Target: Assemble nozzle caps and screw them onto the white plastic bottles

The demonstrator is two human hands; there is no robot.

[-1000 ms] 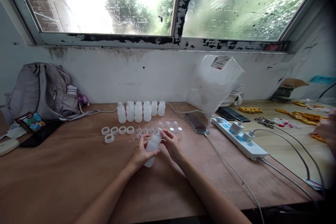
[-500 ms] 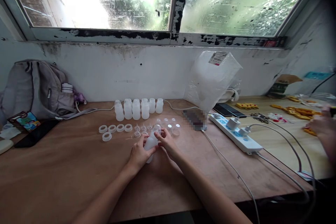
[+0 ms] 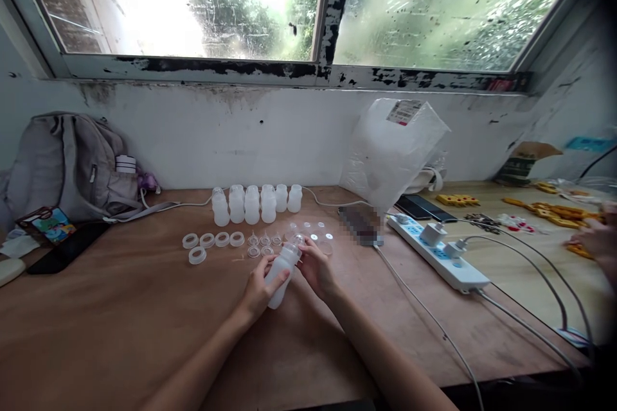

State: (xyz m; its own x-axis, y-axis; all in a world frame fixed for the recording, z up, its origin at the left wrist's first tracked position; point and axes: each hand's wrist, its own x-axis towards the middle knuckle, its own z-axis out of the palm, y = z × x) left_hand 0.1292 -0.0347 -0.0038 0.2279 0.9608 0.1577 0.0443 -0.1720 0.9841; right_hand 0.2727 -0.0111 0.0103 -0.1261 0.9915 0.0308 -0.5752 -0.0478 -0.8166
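Note:
A frosted white baby bottle [image 3: 281, 277], tilted to the right, is held just above the table's middle. My left hand [image 3: 259, 289] wraps round its body. At the bottle's top, my right hand [image 3: 315, 266] pinches a small clear cap [image 3: 298, 241] with its fingertips; whether the cap is seated or loose I cannot tell. Beyond my hands lie clear nipples [image 3: 253, 239] and white screw rings [image 3: 222, 239]. Clear round pieces [image 3: 329, 237] sit just past my right hand, partly covered by it. Several more frosted bottles [image 3: 252, 205] stand upright near the wall.
A power strip [image 3: 436, 253] with plugged-in chargers lies to the right, its cables running toward the table's front edge. Near it are a phone [image 3: 427, 207] and a plastic bag [image 3: 390, 148]. A backpack [image 3: 72, 160] sits left. Another person's hand [image 3: 602, 237] is among yellow parts [image 3: 554, 210].
The bottle has come clearer into view between my hands, its neck and body showing more. My right hand has shifted slightly to the right with the cap. The view has moved slightly.

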